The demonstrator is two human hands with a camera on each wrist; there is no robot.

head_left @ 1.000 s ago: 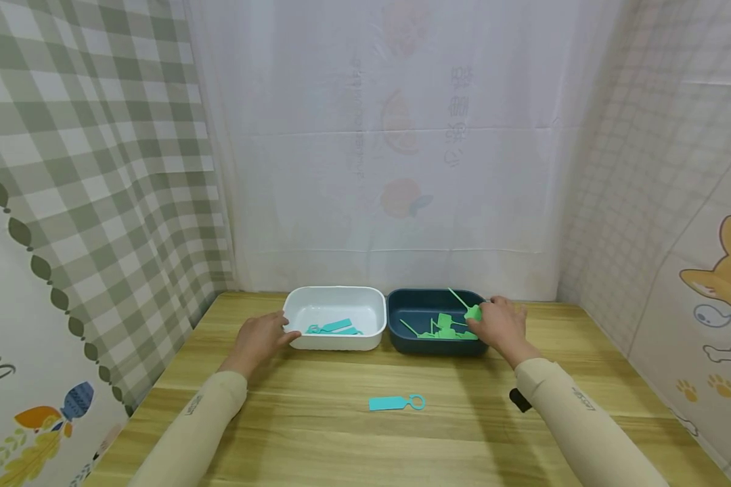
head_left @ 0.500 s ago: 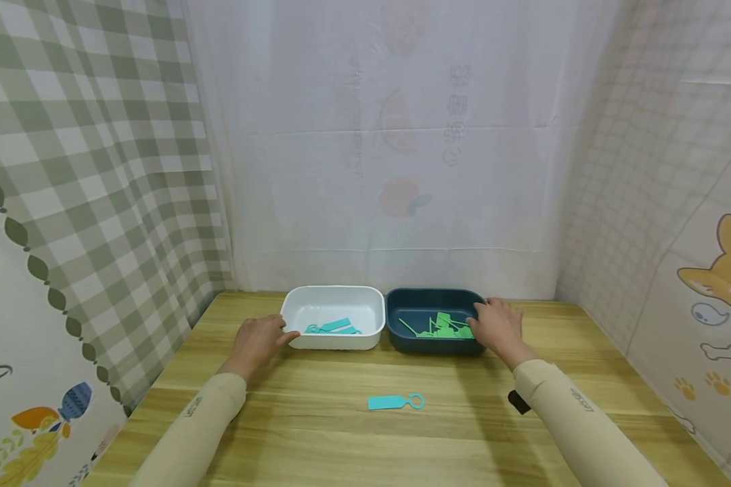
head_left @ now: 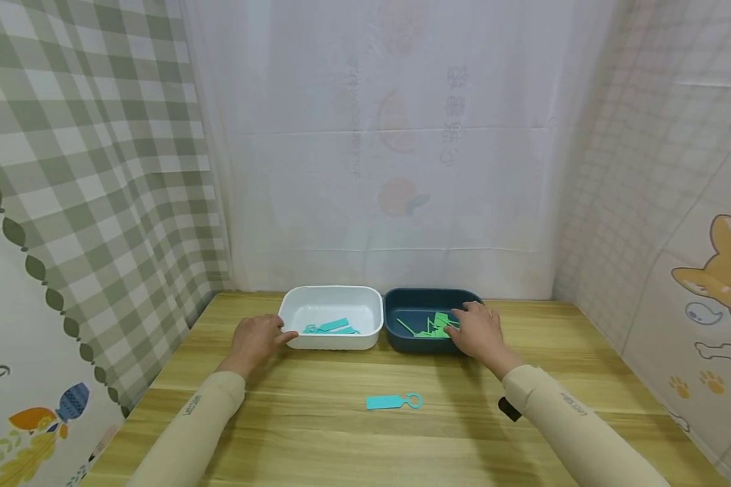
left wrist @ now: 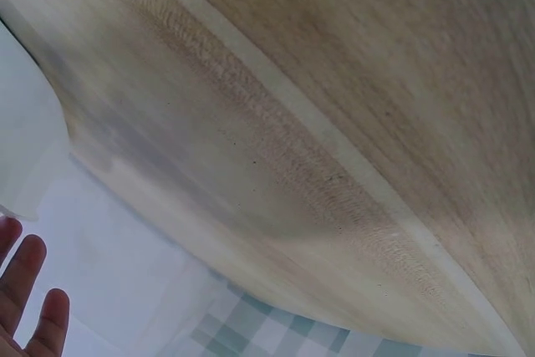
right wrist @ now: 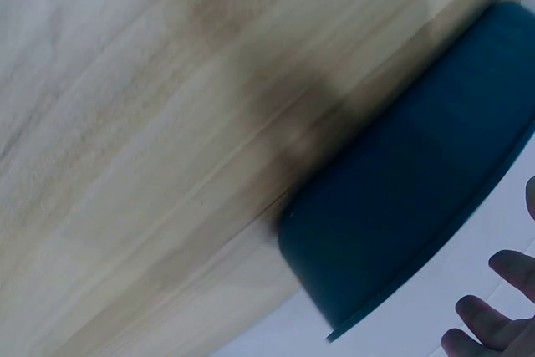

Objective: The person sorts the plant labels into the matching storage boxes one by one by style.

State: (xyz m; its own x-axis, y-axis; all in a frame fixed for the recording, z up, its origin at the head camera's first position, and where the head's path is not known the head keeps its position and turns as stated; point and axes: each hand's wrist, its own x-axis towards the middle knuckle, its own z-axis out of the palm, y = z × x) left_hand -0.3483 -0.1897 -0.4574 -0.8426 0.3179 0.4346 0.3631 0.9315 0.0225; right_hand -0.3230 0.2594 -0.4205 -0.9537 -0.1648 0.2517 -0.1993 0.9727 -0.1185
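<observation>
My left hand [head_left: 256, 341] rests at the left end of a white bin [head_left: 331, 342], thumb near its front corner; in the left wrist view its fingers [left wrist: 23, 277] are extended and spread beside the rim. Inside that bin lie a few turquoise tags [head_left: 334, 326]. Over the right end of a dark blue bin [head_left: 423, 344] hovers my right hand [head_left: 481, 335], fingers loose with nothing seen between them. Several bright green tags with thin tails [head_left: 441, 320] are heaped in this bin, partly hidden by the hand. One turquoise ring-ended tag [head_left: 385, 402] lies on the table.
The two bins stand side by side near the back of the wooden table [head_left: 317, 433]. A white curtain [head_left: 390, 223] hangs close behind them. Checked cloth [head_left: 116, 169] bounds the left. A small black item [head_left: 509, 409] shows under the right wrist.
A green tag at my right hand dropped onto the heap in the dark blue bin. The right hand then moved left over the bin. My left hand has stayed put.
</observation>
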